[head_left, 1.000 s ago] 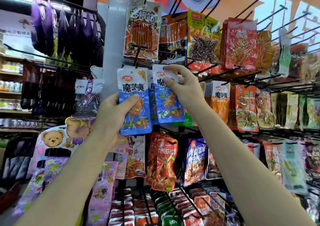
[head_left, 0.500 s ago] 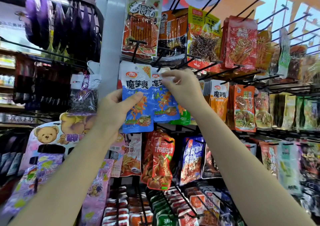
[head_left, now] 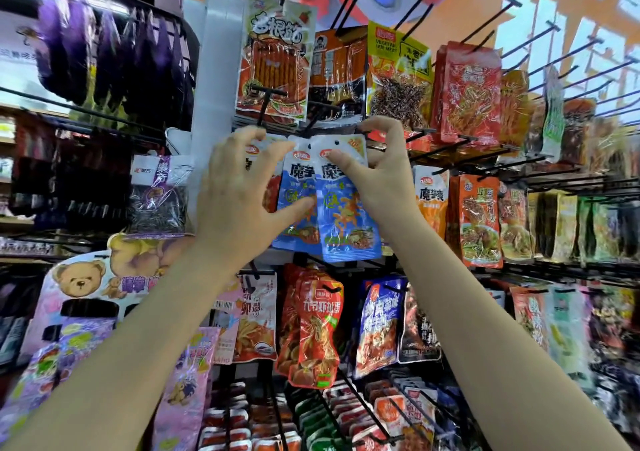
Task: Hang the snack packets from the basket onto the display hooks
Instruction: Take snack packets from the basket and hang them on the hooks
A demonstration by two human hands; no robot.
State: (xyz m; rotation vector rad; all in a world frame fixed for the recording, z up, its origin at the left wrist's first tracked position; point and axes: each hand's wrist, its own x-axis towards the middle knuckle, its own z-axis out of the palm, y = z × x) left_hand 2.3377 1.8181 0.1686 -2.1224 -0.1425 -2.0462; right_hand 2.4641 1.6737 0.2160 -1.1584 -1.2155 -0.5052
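Note:
Two blue snack packets hang side by side at the middle of the rack. My right hand (head_left: 377, 173) pinches the white top of the right blue packet (head_left: 349, 222), thumb on its front and fingers curled over its upper edge, just below a black display hook (head_left: 311, 128). Its hang hole shows near the top edge. My left hand (head_left: 239, 191) lies spread over the rack with straight fingers, its thumb pressing the front of the left blue packet (head_left: 298, 208). Another packet's white top (head_left: 252, 151) peeks out behind my left fingers. The basket is out of view.
Rows of black hooks carry red and orange packets (head_left: 467, 94) above and to the right, more red and blue ones (head_left: 315, 329) below. Bare hook ends (head_left: 512, 0) jut out at the upper right. Purple packets (head_left: 104, 52) and a bear display card (head_left: 79, 281) stand left.
Both hands rose toward the hook row and came closer. My left hand let go its grip and now lies flat over the packets. My right hand shifted to the right packet's top edge.

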